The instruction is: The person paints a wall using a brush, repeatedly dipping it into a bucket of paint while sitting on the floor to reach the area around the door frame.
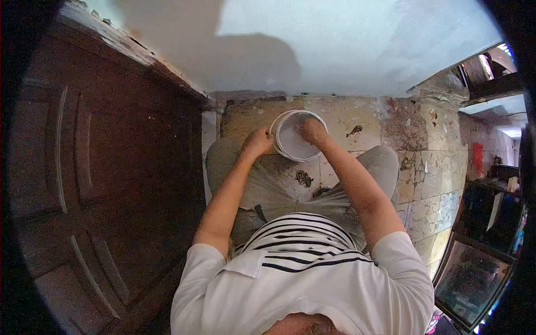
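Note:
A white bucket (286,152) stands between my bent knees, close to the wall, and I look down into its round mouth. My left hand (258,141) is closed at the bucket's left rim, by its thin handle. Inside the mouth is my right hand (314,132), its fingers curled and pointing down near the right wall of the bucket. Whatever those fingers hold, if anything, is hidden. The inside of the bucket looks pale grey; its contents cannot be made out clearly.
A pale wall (346,50) rises just beyond the bucket. On the left is a dark panelled wooden door (111,167). Worn, stained tiles (413,167) cover the floor. A dark glass-fronted cabinet (474,273) stands at the right.

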`<state>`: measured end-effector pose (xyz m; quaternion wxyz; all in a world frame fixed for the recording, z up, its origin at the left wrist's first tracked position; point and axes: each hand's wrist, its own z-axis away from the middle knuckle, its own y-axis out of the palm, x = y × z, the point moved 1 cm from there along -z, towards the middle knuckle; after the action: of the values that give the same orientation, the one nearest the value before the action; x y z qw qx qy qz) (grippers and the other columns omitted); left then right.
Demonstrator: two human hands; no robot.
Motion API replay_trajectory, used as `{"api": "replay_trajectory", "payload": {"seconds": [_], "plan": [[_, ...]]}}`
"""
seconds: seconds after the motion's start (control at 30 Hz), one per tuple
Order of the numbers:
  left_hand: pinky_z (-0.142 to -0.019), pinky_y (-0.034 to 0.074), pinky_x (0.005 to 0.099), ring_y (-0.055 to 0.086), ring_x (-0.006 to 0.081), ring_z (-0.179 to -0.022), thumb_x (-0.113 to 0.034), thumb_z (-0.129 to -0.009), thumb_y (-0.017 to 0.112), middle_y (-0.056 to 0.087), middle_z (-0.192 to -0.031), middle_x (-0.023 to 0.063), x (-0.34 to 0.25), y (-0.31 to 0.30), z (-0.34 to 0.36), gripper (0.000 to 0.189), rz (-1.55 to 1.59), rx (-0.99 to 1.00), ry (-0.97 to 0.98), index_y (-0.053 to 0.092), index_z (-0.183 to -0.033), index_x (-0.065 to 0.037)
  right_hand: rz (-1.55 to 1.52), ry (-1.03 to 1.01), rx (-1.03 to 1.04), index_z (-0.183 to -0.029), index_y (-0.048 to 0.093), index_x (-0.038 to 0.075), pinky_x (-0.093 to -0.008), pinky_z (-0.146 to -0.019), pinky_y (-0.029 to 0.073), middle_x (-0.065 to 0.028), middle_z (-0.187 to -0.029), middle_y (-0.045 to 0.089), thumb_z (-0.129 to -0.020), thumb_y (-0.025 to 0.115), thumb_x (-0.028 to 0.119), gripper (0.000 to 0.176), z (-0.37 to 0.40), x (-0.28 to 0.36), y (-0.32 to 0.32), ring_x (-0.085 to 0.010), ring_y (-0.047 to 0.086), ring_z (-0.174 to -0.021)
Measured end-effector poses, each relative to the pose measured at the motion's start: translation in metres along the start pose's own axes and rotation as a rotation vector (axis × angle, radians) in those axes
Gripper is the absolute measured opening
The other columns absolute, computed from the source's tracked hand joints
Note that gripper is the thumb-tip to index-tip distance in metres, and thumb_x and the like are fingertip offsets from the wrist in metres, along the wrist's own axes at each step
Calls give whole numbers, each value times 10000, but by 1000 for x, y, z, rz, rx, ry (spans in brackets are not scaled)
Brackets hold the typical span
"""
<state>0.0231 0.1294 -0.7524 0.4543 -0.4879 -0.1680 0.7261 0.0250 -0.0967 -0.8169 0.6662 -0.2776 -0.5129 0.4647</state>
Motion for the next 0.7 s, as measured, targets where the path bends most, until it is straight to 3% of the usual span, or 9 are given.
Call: {"api": "replay_trajectory", "payload": {"seconds": [0.27, 0.4, 0.47, 0.53, 0.6, 0.67, 0.7], "plan": [[-836, 498, 451, 643, 381, -934, -321, -849, 584, 668, -989, 222, 19, 6, -7, 341, -25, 11, 45, 661, -1011, -31, 77, -89, -29, -832, 687, -38, -493, -774, 511, -270, -878, 659, -854, 550, 291, 357, -5, -2, 14, -415, 652, -831], [-823, 502, 445, 648, 361, -941, -355, -885, 576, 672, -1002, 198, 36, -10, -13, 363, 18, -77, 73, 645, -1047, -38, -17, -65, -76, -882, 676, -44, -499, -781, 502, -271, -897, 655, -860, 544, 301, 370, 15, 18, -26, -426, 643, -853], [-819, 503, 441, 650, 355, -941, -360, -896, 571, 673, -1008, 191, 39, -34, -9, 366, 66, -142, 117, 641, -1062, -42, -26, -58, -55, -896, 665, -49, -486, -767, 508, -264, -882, 658, -862, 549, 298, 367, 24, 20, -49, -412, 651, -824], [-788, 513, 409, 654, 346, -939, -336, -919, 562, 675, -1008, 184, 4, -101, 26, 331, 114, -313, 208, 644, -1063, -49, -36, -64, -39, -910, 655, -53, -473, -753, 514, -258, -867, 660, -865, 555, 295, 365, 29, 20, -66, -398, 658, -795], [-770, 516, 392, 658, 335, -924, -321, -928, 558, 675, -1008, 181, -5, -142, 39, 319, 133, -418, 238, 642, -1065, -45, -179, -94, 73, -963, 634, -62, -417, -636, 534, -218, -776, 665, -883, 572, 292, 369, 34, 18, -80, -310, 674, -680], [-752, 518, 374, 661, 324, -910, -306, -938, 554, 674, -1007, 178, -15, -180, 54, 308, 145, -537, 266, 641, -1067, -41, -312, 57, 103, -1007, 617, -70, -353, -515, 518, -161, -720, 653, -908, 567, 261, 349, 47, 26, -96, -212, 660, -598], [-723, 517, 365, 658, 304, -868, -279, -937, 564, 671, -985, 163, -20, -199, 63, 278, 151, -642, 286, 640, -1048, -35, -382, 81, 116, -955, 638, -54, -365, -552, 525, -153, -702, 657, -914, 545, 261, 331, 52, 27, -99, -223, 660, -587]]}}
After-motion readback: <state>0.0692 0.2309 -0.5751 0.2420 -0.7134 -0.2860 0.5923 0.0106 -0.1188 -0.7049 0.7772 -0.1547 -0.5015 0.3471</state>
